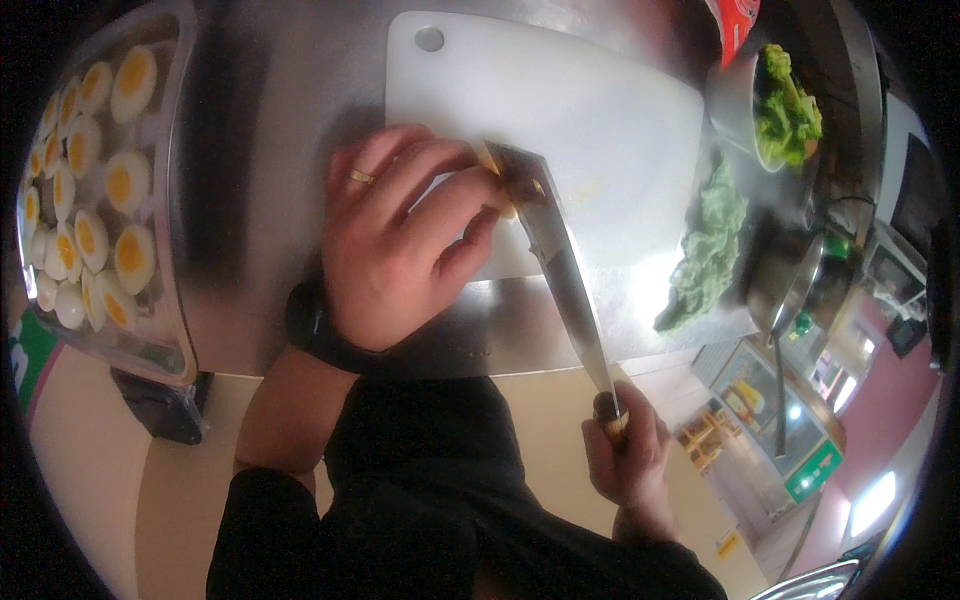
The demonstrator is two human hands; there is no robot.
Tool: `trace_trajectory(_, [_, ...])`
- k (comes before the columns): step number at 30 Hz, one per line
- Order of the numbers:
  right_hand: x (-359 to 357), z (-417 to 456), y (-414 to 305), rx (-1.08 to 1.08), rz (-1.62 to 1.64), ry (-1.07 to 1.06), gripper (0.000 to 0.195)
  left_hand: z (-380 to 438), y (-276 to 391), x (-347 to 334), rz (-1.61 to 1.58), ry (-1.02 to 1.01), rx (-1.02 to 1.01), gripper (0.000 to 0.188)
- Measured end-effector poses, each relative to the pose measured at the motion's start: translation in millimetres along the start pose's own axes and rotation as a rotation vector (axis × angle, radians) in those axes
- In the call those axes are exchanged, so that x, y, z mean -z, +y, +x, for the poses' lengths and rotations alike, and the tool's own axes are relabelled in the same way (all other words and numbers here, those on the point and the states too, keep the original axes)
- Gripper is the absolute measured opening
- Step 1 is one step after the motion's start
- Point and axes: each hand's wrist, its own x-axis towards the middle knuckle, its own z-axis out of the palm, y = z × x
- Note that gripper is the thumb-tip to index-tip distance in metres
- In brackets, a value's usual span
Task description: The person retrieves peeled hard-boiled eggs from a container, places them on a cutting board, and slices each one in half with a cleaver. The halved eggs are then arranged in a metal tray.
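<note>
A white plastic cutting board (555,97) lies on a steel worktop. Over its near left part, my left hand (412,225) has bent fingertips on a small pale and yellow piece of food (507,204), mostly hidden, perhaps egg. My right hand (630,450), lower right beyond the worktop's edge, is closed round the handle of a long kitchen knife (559,262). The blade slants up to the left, with its tip end beside the left fingertips. At the far left, a metal tray (180,195) holds several halved boiled eggs (129,184).
A crumpled green cloth or film (709,247) lies at the board's right side. Beyond it stands a white container (735,112) with green leafy vegetables (784,120). A red package (736,22) is at the top right, and a metal pan or ladle (799,285) is farther right.
</note>
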Motion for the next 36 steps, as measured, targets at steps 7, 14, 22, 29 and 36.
trace_trajectory(7, [-1,2,-2,-0.002,-0.007,-0.001,0.046,2,1,2,-0.01,-0.018,0.019,0.033])
trace_trajectory(14, [-2,1,-3,-0.025,0.005,-0.012,0.046,-1,-2,-1,-0.051,0.035,0.024,0.049])
trace_trajectory(22, [-1,0,1,-0.021,0.025,-0.002,0.046,-2,-4,-3,-0.076,0.032,0.036,0.047])
trace_trajectory(29, [4,-2,1,-0.033,0.012,-0.022,0.046,-1,-3,-1,-0.053,0.02,0.028,0.04])
trace_trajectory(36, [2,16,-8,-0.03,0.047,-0.003,0.045,2,0,0,-0.066,0.012,0.03,0.038])
